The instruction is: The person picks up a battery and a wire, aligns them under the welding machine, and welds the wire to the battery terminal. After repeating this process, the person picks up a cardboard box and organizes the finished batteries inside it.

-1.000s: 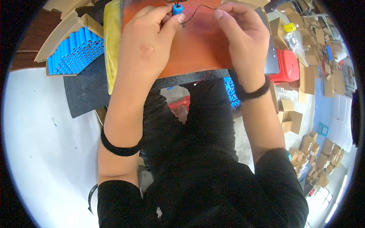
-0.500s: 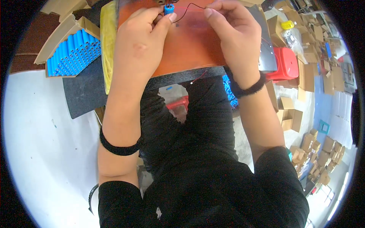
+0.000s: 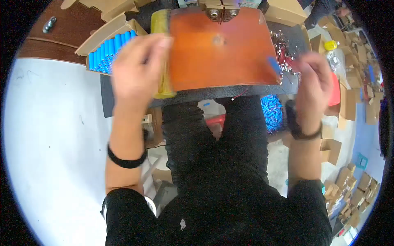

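Left hand and right hand, fingers curled but too blurred to tell what they hold, have spread well apart since pinching the blue cylinder and its wire; the cylinder is now near the right hand, at the smooth orange sheet's right edge. The sheet's middle lies open between the hands, a grainy black tabletop bordering its near edge.
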A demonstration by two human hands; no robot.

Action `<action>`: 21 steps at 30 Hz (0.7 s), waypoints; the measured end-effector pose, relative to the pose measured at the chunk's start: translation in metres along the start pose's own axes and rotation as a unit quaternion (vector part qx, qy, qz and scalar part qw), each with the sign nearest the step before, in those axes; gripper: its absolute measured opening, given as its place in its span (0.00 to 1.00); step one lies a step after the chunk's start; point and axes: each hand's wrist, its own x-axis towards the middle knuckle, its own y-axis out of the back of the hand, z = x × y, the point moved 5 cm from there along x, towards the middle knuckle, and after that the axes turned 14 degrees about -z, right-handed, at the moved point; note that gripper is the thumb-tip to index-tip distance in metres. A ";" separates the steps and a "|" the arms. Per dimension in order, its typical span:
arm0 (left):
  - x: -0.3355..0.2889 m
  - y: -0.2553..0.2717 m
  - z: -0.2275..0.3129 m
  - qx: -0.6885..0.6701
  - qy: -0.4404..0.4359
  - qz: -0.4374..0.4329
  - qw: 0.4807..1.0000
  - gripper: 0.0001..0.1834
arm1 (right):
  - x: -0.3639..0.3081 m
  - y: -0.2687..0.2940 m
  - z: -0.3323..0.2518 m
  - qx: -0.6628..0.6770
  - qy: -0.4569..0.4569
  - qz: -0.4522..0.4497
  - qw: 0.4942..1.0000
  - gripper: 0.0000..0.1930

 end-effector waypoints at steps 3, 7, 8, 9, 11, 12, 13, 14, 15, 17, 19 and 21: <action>0.007 0.035 -0.041 0.295 0.046 -0.058 0.952 0.13 | -0.042 0.051 -0.011 -0.053 -0.049 0.036 0.997 0.04; 0.011 0.024 -0.068 0.440 0.085 -0.132 0.884 0.20 | -0.095 0.091 0.014 -0.079 -0.161 0.067 0.981 0.02; 0.012 0.021 -0.075 0.465 0.106 -0.151 0.866 0.22 | -0.111 0.103 0.025 -0.113 -0.229 0.073 0.964 0.01; 0.013 0.021 -0.075 0.440 0.105 -0.148 0.880 0.22 | -0.129 0.114 0.045 -0.127 -0.253 0.069 0.957 0.02; 0.016 0.024 -0.080 0.436 0.155 -0.175 0.869 0.20 | -0.158 0.138 0.089 -0.193 -0.278 0.053 0.939 0.03; 0.016 0.028 -0.078 0.437 0.134 -0.165 0.874 0.19 | -0.175 0.149 0.116 -0.230 -0.275 0.037 0.933 0.04; 0.016 0.026 -0.079 0.441 0.128 -0.156 0.874 0.18 | -0.194 0.160 0.142 -0.234 -0.312 0.045 0.920 0.06; 0.015 0.023 -0.080 0.447 0.125 -0.148 0.873 0.18 | -0.210 0.168 0.161 -0.237 -0.348 0.051 0.906 0.08; 0.012 0.027 -0.087 0.446 0.122 -0.148 0.874 0.18 | -0.218 0.168 0.167 -0.292 -0.377 0.034 0.878 0.10; 0.011 0.035 -0.091 0.408 0.066 -0.084 0.906 0.17 | -0.226 0.170 0.177 -0.365 -0.401 -0.002 0.841 0.15; 0.005 0.044 -0.078 0.284 0.094 -0.064 0.952 0.15 | -0.215 0.173 0.163 -0.401 -0.334 0.027 0.853 0.14; -0.010 0.049 -0.056 0.163 0.131 -0.044 0.977 0.14 | -0.170 0.144 0.121 -0.371 -0.250 0.069 0.892 0.11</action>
